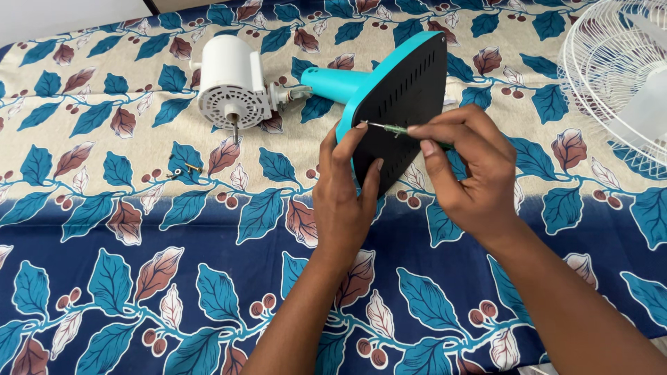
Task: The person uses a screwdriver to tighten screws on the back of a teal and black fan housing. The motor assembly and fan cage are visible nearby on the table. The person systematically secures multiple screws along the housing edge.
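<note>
One teal fan base (399, 104), one white motor housing (231, 82), one screwdriver (389, 128), one fan guard (615, 76) — two loose screws (183, 170).

We see a leaf-patterned cloth (139, 278) covering the whole surface, beige at the far edge, navy near us, evenly lit.

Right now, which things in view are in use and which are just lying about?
In use:
- left hand steadying the teal fan base
- right hand holding the screwdriver against its black underside
- white motor housing, joined to the base's stem

Lying about:
- loose screws on the leaf-print cloth
- white fan guard
</note>
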